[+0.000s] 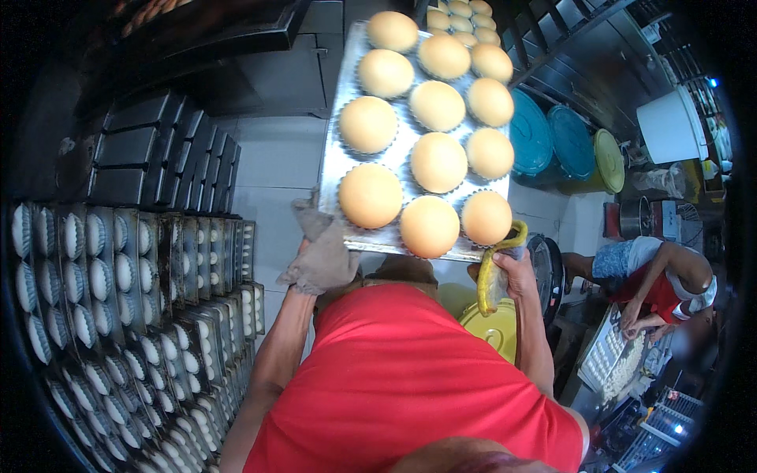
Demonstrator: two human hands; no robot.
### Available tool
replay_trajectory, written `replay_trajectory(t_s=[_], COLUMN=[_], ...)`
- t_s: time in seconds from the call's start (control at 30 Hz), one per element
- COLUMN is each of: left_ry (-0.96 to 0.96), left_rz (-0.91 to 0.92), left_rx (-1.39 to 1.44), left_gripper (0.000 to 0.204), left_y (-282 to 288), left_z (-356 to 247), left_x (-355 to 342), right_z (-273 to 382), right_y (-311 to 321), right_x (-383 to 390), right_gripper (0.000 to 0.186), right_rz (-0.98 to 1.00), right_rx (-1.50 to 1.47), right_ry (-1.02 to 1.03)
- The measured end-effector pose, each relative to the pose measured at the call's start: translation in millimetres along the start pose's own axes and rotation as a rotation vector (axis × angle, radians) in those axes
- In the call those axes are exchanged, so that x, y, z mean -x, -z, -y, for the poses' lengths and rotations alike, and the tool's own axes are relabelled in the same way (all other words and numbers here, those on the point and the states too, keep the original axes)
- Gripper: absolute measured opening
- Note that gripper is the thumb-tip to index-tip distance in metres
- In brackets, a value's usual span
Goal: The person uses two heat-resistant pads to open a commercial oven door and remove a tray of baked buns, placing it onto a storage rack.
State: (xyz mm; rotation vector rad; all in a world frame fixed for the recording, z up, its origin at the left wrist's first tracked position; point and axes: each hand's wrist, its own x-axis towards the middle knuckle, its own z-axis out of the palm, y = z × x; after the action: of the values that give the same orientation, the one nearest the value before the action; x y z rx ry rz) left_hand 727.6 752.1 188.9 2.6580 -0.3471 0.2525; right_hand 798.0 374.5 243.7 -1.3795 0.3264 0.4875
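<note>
The left hand (304,246) seems mostly hidden by grey cloth (325,258), its grip unclear.

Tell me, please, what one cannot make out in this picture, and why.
All in the head view:
Left hand: mostly covered by the grey cloth.
Right hand: partly hidden behind the yellow-edged pad.
Brown items at upper left: cut off by the upper edge.
Other person: face blurred.
White pieces beside that person: too small to identify.

Buns (438,162) on a tray (335,162), in front
Dough (101,280) at left, pans (126,150) beyond it; bins (532,132) at right, a co-worker (646,276) farther right.
</note>
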Motion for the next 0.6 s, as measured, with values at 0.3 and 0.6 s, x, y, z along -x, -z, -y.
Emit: replay_trajectory(t_s=[0.3, 0.6], left_ry=[0.629, -0.003], left_rz=[-0.081, 0.055], left_rx=[1.963, 0.406], left_gripper=[0.044, 0.044], left_y=[-98, -88], left_z=[-25, -34], left_x=[-88, -172], right_z=[15, 58], right_y=[103, 126], right_x=[-44, -124], right_gripper=[0.035, 0.035], right_rz=[-0.183, -0.108], right_rx=[0.125, 0.089], right_ry=[0.078, 0.054])
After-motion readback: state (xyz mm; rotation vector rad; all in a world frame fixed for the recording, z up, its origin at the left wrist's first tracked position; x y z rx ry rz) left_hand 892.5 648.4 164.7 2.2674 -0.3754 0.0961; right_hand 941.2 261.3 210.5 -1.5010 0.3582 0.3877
